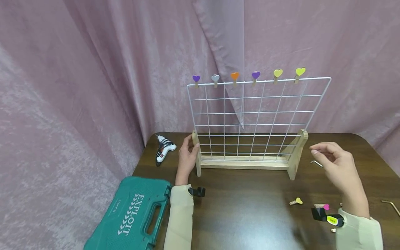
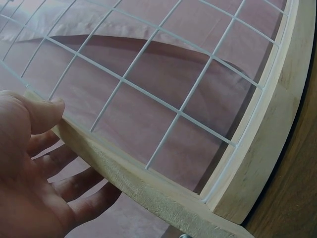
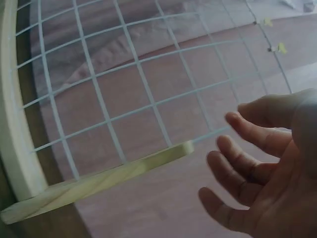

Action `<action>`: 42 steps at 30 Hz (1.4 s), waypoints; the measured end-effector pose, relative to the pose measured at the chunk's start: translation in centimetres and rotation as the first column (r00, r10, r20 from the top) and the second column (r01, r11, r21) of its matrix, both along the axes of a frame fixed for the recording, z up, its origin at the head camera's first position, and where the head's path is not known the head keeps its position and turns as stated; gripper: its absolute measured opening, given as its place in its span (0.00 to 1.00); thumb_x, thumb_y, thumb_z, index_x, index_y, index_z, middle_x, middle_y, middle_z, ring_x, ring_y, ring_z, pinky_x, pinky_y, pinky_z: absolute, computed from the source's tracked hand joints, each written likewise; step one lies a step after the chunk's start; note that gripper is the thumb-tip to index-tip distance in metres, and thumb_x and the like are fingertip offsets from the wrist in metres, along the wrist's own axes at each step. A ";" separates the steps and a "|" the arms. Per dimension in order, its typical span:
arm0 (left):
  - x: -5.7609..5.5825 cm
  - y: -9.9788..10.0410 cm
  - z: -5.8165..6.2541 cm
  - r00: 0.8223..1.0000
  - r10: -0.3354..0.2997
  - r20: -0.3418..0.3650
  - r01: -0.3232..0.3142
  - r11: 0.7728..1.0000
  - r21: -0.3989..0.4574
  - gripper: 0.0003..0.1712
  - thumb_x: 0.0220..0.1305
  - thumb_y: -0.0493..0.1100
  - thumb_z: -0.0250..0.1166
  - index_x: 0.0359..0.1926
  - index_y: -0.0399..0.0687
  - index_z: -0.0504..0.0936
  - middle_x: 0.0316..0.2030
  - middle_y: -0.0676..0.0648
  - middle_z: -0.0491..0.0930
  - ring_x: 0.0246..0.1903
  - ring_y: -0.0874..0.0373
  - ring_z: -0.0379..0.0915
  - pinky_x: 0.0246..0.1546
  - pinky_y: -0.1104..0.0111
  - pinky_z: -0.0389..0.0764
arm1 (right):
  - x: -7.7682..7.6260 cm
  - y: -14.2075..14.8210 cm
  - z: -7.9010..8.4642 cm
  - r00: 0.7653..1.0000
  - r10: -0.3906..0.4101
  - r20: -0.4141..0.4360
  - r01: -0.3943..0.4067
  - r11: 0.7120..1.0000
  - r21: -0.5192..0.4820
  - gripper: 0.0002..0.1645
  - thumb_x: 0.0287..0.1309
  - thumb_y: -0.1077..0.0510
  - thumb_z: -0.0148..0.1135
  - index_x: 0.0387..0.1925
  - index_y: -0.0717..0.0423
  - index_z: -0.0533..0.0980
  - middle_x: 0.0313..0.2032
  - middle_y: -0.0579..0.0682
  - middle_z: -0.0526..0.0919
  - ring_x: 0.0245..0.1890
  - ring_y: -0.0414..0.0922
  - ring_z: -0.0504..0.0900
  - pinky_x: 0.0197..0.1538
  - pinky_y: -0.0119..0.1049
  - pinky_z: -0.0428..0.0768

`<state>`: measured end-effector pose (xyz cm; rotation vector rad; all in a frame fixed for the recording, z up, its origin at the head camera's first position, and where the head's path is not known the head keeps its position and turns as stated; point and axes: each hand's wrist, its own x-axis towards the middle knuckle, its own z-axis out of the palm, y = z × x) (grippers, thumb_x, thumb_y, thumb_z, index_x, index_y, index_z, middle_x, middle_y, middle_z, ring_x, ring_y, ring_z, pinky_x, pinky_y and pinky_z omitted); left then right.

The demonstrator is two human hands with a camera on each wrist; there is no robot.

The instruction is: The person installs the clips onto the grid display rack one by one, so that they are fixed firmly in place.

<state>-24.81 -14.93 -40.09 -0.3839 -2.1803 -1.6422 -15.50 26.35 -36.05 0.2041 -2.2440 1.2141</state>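
Observation:
A white wire grid [image 1: 243,113] stands in a wooden stand [image 1: 245,163] on the table. Along its top wire sit several heart-topped wooden clips, among them an orange one [image 1: 235,75] and a yellow-green one [image 1: 300,72] at the right end. My left hand [image 1: 187,158] grips the stand's left wooden side piece [image 2: 99,153], thumb on one face and fingers on the other. To the right of the stand, apart from it, my right hand [image 1: 339,170] hovers with loosely bent fingers and nothing between them. Its wrist view shows the right side piece [image 3: 114,183] nearby.
Left of the stand lies a glue gun [image 1: 164,149], with a green tool case [image 1: 134,211] nearer the front. Loose clips, one with a yellow heart [image 1: 299,201] and one with a pink heart [image 1: 326,207], lie front right. Hex keys [image 1: 391,205] rest at the right.

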 end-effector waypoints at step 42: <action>-2.2 -0.6 -2.6 1.000 0.026 0.001 -0.026 0.999 0.033 0.24 0.64 0.37 0.58 0.60 0.38 0.67 0.53 0.37 0.73 0.50 0.46 0.72 0.49 0.59 0.76 | 2.3 -0.9 -10.0 0.688 -0.118 0.716 -0.289 0.860 0.420 0.29 0.58 0.39 0.55 0.10 0.51 0.65 0.14 0.43 0.60 0.18 0.42 0.61 0.22 0.35 0.61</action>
